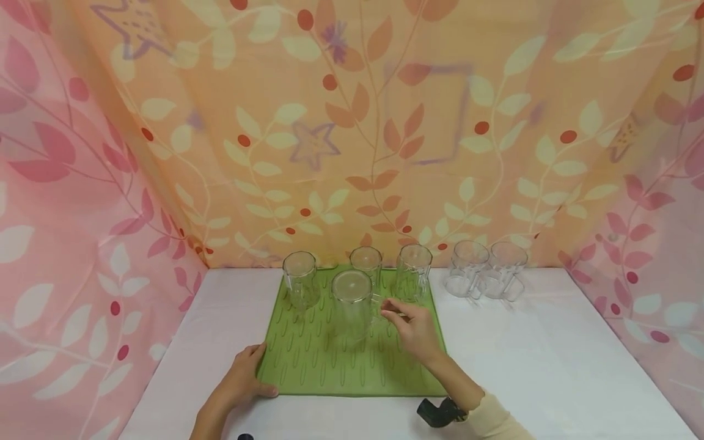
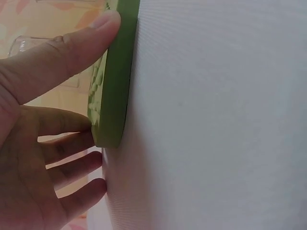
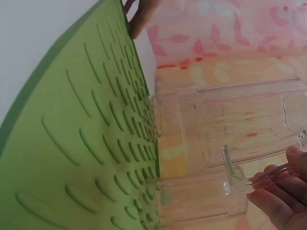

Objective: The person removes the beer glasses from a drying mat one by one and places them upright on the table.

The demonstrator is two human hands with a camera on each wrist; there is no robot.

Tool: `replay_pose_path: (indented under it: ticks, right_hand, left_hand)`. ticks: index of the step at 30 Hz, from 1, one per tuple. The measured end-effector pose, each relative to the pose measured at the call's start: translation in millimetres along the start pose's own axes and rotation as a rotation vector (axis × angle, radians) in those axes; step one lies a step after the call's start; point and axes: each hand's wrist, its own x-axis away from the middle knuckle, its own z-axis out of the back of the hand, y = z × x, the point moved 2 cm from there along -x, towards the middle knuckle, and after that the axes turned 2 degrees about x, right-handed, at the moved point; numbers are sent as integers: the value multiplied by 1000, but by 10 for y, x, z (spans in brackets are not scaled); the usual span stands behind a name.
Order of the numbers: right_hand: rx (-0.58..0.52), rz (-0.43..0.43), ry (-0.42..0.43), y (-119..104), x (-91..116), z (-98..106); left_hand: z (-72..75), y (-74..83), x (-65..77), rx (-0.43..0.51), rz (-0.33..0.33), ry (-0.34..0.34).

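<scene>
My right hand [image 1: 415, 330] pinches the handle of a clear glass mug [image 1: 352, 305], thumb against fingers. The mug's handle [image 3: 235, 177] shows in the right wrist view, where its body stands close over the green ridged mat [image 1: 308, 373]. My left hand [image 1: 242, 376] lies at the mat's near left corner. In the left wrist view its thumb [image 2: 91, 38] rests along the mat's edge and its fairly straight fingers touch the side and the table. Behind the held mug, three more glass mugs stand on the mat: one at the left [image 1: 300, 281], one in the middle [image 1: 365, 260], one at the right [image 1: 414, 275].
Two glass mugs, one [image 1: 466, 269] beside another [image 1: 505, 269], stand on the white table [image 1: 539, 366] right of the mat. Patterned cloth [image 1: 352, 122] walls the back and both sides. A black angled piece [image 1: 437, 413] sits by my right wrist.
</scene>
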Motion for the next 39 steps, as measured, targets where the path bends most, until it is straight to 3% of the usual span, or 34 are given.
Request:
replay_pose_path:
  ticks: [13,22,39]
  right_hand:
    - [120,-37,44,-27,-20,390]
    - [141,-87,76,12,6,579]
    - [182,-82,102,95,60,712]
  left_hand:
    - [-1,-1,3,6,4,-2]
    - [5,-19,2,1,-6,-2]
    - [-2,-20,-5,2,17,-9]
